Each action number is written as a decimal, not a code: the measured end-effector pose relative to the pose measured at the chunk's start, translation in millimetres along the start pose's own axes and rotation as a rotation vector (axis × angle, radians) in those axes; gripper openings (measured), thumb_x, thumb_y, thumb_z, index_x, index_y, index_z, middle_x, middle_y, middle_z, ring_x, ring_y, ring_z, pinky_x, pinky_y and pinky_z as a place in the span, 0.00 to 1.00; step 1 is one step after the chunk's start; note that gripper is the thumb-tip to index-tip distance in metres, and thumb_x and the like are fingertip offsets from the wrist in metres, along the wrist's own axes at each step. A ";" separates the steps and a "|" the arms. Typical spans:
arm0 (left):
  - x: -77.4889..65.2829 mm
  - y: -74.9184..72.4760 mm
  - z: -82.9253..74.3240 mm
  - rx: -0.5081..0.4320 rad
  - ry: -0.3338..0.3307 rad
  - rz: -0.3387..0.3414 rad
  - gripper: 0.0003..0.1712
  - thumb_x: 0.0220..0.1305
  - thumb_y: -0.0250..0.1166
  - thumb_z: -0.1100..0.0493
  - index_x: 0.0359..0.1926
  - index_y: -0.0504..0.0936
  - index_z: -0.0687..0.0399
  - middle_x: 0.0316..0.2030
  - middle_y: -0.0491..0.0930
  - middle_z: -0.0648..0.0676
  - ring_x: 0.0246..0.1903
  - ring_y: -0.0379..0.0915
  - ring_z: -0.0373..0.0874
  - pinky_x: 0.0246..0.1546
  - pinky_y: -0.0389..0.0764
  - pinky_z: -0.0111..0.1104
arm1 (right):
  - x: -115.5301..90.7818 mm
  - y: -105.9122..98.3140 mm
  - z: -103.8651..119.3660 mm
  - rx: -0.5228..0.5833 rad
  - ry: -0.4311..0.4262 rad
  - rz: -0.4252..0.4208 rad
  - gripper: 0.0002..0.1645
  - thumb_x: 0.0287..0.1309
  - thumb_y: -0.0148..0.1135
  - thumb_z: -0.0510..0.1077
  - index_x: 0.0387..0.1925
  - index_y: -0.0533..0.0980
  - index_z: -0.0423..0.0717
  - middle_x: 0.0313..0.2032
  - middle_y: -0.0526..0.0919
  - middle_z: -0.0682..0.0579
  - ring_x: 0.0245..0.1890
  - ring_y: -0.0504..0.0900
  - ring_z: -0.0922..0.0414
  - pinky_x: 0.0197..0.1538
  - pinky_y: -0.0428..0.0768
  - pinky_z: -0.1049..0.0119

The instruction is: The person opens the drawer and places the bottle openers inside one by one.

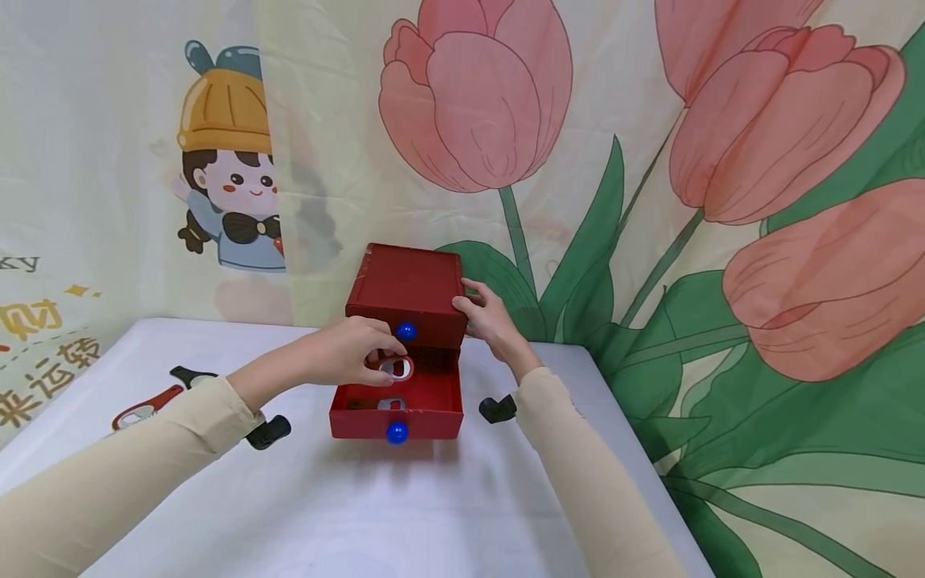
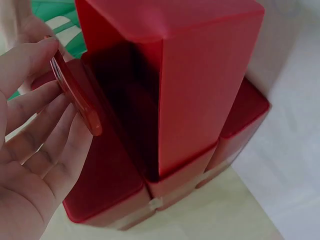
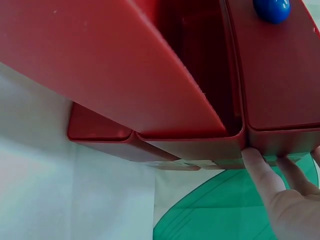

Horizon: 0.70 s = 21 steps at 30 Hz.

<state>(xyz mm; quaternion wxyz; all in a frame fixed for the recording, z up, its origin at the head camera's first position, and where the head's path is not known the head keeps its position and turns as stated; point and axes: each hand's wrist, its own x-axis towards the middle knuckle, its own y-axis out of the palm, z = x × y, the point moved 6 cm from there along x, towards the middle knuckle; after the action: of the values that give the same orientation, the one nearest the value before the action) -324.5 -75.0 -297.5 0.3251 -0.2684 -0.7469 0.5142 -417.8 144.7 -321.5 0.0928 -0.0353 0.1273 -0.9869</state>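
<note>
A small red cabinet (image 1: 408, 281) stands before the printed cloth, its lower drawer (image 1: 446, 393) pulled out and its upper drawer (image 1: 437, 327) closed. Over the lower drawer, my left hand (image 1: 347, 353) pinches a flat red-rimmed piece with a pale oval middle (image 1: 406, 369) between thumb and fingers. The left wrist view shows this red piece (image 2: 77, 95) nearly edge-on. Inside the drawer lies an item with a brown handle (image 1: 363, 404) and a grey and red end. My right hand (image 1: 495, 321) touches the cabinet's right side with extended fingers (image 3: 262, 172).
Blue round knobs mark the upper drawer (image 1: 406, 331) and the lower one (image 1: 397, 433). A red-handled tool (image 1: 148, 405) lies at the left on the white tablecloth (image 1: 405, 514). Black wrist devices (image 1: 269, 432) show beside the sleeves. Behind hangs a tulip-print cloth (image 1: 499, 96).
</note>
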 end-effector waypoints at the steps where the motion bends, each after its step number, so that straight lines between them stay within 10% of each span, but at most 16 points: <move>1: 1.7 1.9 -0.4 0.006 -0.004 0.006 0.23 0.60 0.81 0.52 0.55 0.90 0.54 0.42 0.84 0.50 0.37 0.77 0.40 0.35 0.82 0.27 | 0.1 0.4 0.2 0.001 -0.002 0.001 0.38 0.78 0.57 0.51 0.83 0.59 0.57 0.76 0.67 0.42 0.69 0.77 0.41 0.66 0.81 0.45; 21: 29.4 35.0 -18.0 0.006 0.012 0.120 0.23 0.61 0.80 0.52 0.56 0.90 0.53 0.40 0.85 0.50 0.38 0.75 0.41 0.36 0.80 0.29 | -2.0 2.1 -2.1 -0.018 -0.017 0.002 0.38 0.78 0.57 0.52 0.83 0.58 0.58 0.76 0.67 0.42 0.71 0.74 0.41 0.67 0.80 0.44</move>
<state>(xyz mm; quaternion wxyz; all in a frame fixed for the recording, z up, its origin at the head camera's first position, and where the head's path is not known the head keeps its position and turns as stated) -327.5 -31.3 -319.6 0.2990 -0.3149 -0.7258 0.5335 -415.7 143.6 -324.2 0.0944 -0.0442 0.1353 -0.9853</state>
